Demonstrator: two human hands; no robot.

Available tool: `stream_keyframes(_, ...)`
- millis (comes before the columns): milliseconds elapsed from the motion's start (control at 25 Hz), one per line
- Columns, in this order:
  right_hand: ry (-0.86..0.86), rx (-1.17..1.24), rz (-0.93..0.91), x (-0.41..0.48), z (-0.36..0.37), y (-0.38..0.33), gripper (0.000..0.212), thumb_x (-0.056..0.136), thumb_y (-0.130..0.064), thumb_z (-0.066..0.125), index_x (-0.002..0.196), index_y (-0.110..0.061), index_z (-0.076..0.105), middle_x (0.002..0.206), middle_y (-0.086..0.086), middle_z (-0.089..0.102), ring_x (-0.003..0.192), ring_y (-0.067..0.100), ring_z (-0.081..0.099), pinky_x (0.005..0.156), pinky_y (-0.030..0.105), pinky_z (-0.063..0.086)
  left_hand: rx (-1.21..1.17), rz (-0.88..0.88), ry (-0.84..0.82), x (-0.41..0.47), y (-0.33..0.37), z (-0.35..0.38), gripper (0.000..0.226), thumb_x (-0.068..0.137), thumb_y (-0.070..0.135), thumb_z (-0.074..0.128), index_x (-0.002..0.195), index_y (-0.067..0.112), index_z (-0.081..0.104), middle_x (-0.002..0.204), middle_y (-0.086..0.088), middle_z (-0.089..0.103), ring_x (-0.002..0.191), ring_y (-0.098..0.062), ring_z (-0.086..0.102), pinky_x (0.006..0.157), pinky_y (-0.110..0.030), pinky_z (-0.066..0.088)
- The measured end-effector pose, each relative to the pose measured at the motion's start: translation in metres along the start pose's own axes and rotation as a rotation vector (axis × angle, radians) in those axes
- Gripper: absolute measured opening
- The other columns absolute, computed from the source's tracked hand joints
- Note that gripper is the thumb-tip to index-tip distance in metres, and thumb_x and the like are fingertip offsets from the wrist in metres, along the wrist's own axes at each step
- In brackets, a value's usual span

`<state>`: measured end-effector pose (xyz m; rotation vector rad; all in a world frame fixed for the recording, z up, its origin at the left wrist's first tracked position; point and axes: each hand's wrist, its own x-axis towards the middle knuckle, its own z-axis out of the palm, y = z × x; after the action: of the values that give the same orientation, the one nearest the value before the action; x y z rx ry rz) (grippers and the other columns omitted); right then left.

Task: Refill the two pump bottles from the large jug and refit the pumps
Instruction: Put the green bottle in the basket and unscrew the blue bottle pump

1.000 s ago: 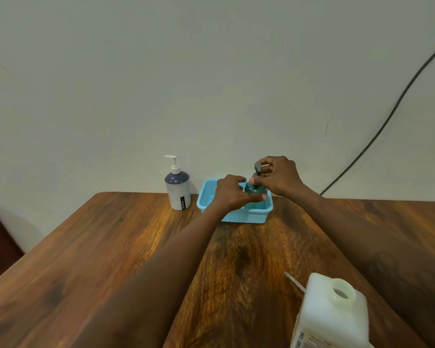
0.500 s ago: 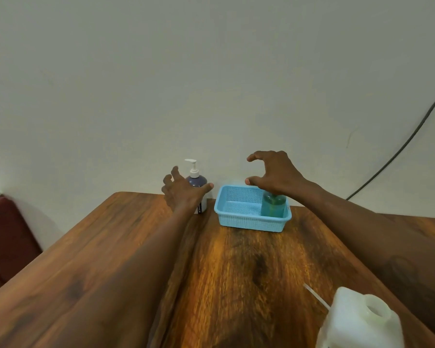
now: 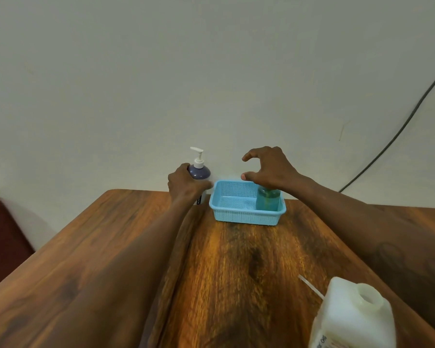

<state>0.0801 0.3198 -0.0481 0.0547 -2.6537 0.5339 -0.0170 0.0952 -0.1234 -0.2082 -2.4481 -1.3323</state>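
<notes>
A white pump bottle (image 3: 199, 172) with a purple shoulder and white pump stands at the table's far edge. My left hand (image 3: 185, 183) is wrapped around its body. To its right a teal bottle (image 3: 267, 201) stands in the right end of a light blue basket (image 3: 239, 214). My right hand (image 3: 268, 169) hovers just above that bottle with fingers curled apart, holding nothing; the bottle's top is hidden behind it. The large white jug (image 3: 350, 315) stands uncapped at the near right corner of the view.
A thin clear tube (image 3: 310, 286) lies on the wooden table (image 3: 236, 272) beside the jug. A dark cable (image 3: 397, 134) runs down the wall at right. A dark red seat (image 3: 3, 237) is at far left.
Both hands left the teal bottle in the basket. My left hand moved left and closed around the white pump bottle. My right hand let go and rose slightly above the teal bottle.
</notes>
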Motion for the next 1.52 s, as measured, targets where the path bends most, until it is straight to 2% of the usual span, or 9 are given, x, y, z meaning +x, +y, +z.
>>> stream_keyframes(160, 0.026, 0.030, -0.015, -0.010, -0.014, -0.016, 0.049, 0.075, -0.047, 0.083, 0.118, -0.030, 0.069, 0.135, -0.002, 0.065, 0.127, 0.022, 0.054, 0.105, 0.038, 0.044, -0.003, 0.063, 0.019, -0.017, 0.031, -0.016, 0.068, 0.064, 0.042, 0.094, 0.120, 0.020, 0.064, 0.107, 0.004, 0.068, 0.091, -0.014, 0.064, 0.075, -0.022, 0.045)
stream_keyframes(360, 0.068, 0.055, -0.042, -0.035, -0.041, -0.051, 0.050, 0.081, -0.055, 0.077, 0.123, -0.030, 0.068, 0.135, -0.004, 0.065, 0.127, 0.020, 0.055, 0.104, 0.034, 0.039, 0.001, 0.199, 0.010, -0.063, 0.075, -0.050, 0.066, 0.062, 0.046, 0.092, 0.117, 0.022, 0.065, 0.101, 0.009, 0.066, 0.085, -0.011, 0.063, 0.065, -0.010, 0.039)
stream_keyframes(520, 0.102, 0.178, -0.058, -0.072, -0.060, -0.085, 0.056, 0.081, -0.061, 0.074, 0.123, -0.023, 0.070, 0.126, -0.005, 0.071, 0.120, 0.014, 0.063, 0.105, 0.037, 0.050, -0.008, 0.265, 0.036, -0.111, 0.107, -0.082, 0.060, 0.055, 0.054, 0.087, 0.105, 0.029, 0.067, 0.088, 0.014, 0.067, 0.073, -0.004, 0.062, 0.062, -0.016, 0.045)
stream_keyframes(800, 0.217, 0.327, -0.069, -0.153, -0.079, -0.127, 0.045, 0.076, -0.062, 0.078, 0.105, -0.028, 0.079, 0.095, -0.014, 0.078, 0.089, 0.004, 0.071, 0.079, 0.026, 0.057, -0.013, 0.340, 0.035, -0.193, 0.128, -0.121, 0.047, 0.057, 0.060, 0.081, 0.093, 0.032, 0.070, 0.077, 0.014, 0.070, 0.068, -0.003, 0.064, 0.061, -0.022, 0.053)
stream_keyframes(1000, 0.286, 0.354, 0.008, -0.206, -0.081, -0.145, 0.039, 0.076, -0.060, 0.080, 0.091, -0.024, 0.078, 0.077, -0.016, 0.071, 0.072, 0.003, 0.066, 0.069, 0.020, 0.054, 0.012, 0.407, -0.052, -0.254, 0.120, -0.148, 0.057, 0.055, 0.064, 0.081, 0.102, 0.034, 0.070, 0.087, 0.016, 0.071, 0.074, -0.003, 0.066, 0.067, -0.026, 0.059)
stream_keyframes(1160, 0.201, 0.319, -0.029, -0.239, -0.078, -0.152, 0.040, 0.081, -0.046, 0.082, 0.067, -0.011, 0.068, 0.062, 0.000, 0.064, 0.055, 0.008, 0.052, 0.053, 0.017, 0.037, 0.076, 0.379, -0.281, -0.287, 0.121, -0.177, 0.044, 0.064, 0.047, 0.090, 0.101, 0.032, 0.071, 0.084, 0.015, 0.070, 0.071, -0.002, 0.065, 0.059, -0.006, 0.048)
stream_keyframes(1240, 0.129, 0.308, -0.086, -0.253, -0.079, -0.153, 0.042, 0.085, -0.045, 0.079, 0.068, -0.008, 0.069, 0.066, 0.007, 0.066, 0.060, 0.019, 0.058, 0.052, 0.020, 0.039, 0.020, 0.319, -0.420, -0.296, 0.115, -0.187, 0.048, 0.065, 0.040, 0.093, 0.107, 0.028, 0.074, 0.090, 0.010, 0.075, 0.076, 0.001, 0.068, 0.060, -0.005, 0.048)
stream_keyframes(1360, -0.059, 0.379, -0.147, -0.265, -0.084, -0.153, 0.026, 0.090, -0.037, 0.075, 0.090, -0.011, 0.077, 0.089, 0.008, 0.075, 0.086, 0.025, 0.070, 0.071, 0.032, 0.056, -0.184, 0.180, -0.635, -0.308, 0.102, -0.194, 0.048, 0.067, 0.028, 0.096, 0.110, 0.027, 0.074, 0.097, 0.009, 0.078, 0.086, -0.001, 0.072, 0.071, -0.014, 0.054)
stream_keyframes(1520, -0.344, 0.719, -0.083, -0.272, -0.093, -0.150, 0.032, 0.093, -0.013, 0.073, 0.124, -0.017, 0.069, 0.121, 0.001, 0.071, 0.114, 0.014, 0.067, 0.090, 0.022, 0.057, -0.145, 0.199, -0.538, -0.318, 0.093, -0.199, 0.050, 0.067, 0.037, 0.096, 0.111, 0.029, 0.074, 0.094, 0.010, 0.078, 0.084, -0.002, 0.073, 0.071, -0.017, 0.057)
